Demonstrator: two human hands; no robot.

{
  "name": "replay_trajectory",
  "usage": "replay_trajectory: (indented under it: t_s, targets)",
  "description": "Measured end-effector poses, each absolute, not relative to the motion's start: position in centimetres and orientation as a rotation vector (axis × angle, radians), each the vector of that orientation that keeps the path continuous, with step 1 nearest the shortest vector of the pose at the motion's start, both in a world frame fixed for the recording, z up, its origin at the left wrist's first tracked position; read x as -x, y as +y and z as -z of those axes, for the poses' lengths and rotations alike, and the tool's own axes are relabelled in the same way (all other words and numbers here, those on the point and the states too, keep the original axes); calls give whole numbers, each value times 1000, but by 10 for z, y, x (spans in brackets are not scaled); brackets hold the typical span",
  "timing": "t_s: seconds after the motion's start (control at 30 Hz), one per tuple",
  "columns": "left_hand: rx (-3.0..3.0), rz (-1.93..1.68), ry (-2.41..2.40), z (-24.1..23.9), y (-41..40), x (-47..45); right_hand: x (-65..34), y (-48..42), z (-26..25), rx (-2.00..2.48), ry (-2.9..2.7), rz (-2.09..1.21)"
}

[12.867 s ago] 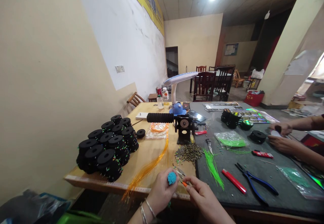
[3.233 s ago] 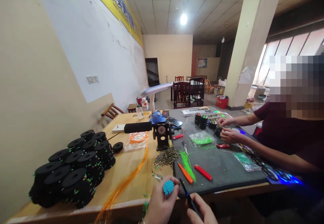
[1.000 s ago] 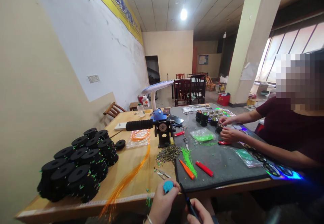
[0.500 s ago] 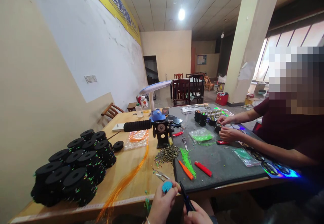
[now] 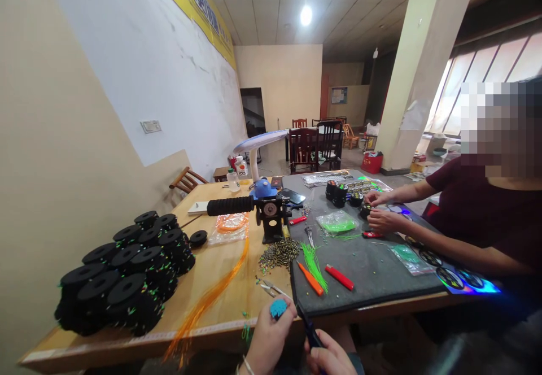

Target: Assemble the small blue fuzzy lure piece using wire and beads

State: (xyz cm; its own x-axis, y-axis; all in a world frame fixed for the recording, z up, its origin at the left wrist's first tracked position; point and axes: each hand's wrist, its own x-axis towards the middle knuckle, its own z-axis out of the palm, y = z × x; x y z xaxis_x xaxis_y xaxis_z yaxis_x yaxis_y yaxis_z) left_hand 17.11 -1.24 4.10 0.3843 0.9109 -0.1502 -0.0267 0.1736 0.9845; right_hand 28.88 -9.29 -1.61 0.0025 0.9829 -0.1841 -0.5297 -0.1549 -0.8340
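At the near table edge my left hand [image 5: 267, 338] pinches a small bright blue beaded object [image 5: 278, 308]. Just to its right my right hand [image 5: 330, 358] grips blue-handled pliers [image 5: 307, 330], whose dark jaws point up toward the blue object. Both hands sit low in the view, partly cut off by the bottom edge. Small metal snips [image 5: 269, 288] lie on the wood a little beyond my left hand.
A heap of black foam spools [image 5: 127, 270] fills the left of the wooden table [image 5: 220, 284]. Orange strands [image 5: 212, 296], brass beads [image 5: 279, 252], a black winder [image 5: 254, 211], green strands [image 5: 312, 262], lighters and a dark mat [image 5: 372, 267] lie ahead. A person [image 5: 478, 222] works at right.
The view has shifted slightly. My hands stay at the table edge, the left on the blue object and the right on the pliers, and have edged a little lower in the view.
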Motion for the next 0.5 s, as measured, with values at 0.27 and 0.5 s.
replay_trajectory:
  t_s: [0.27,0.5]
  targets:
    - [-1278,-881,927,-44,-11,-170,-289,-87,23,817,-666,-1601]
    - [-989,-749,908,-54,-11,-168,-291,-86,18,920,-725,-1523]
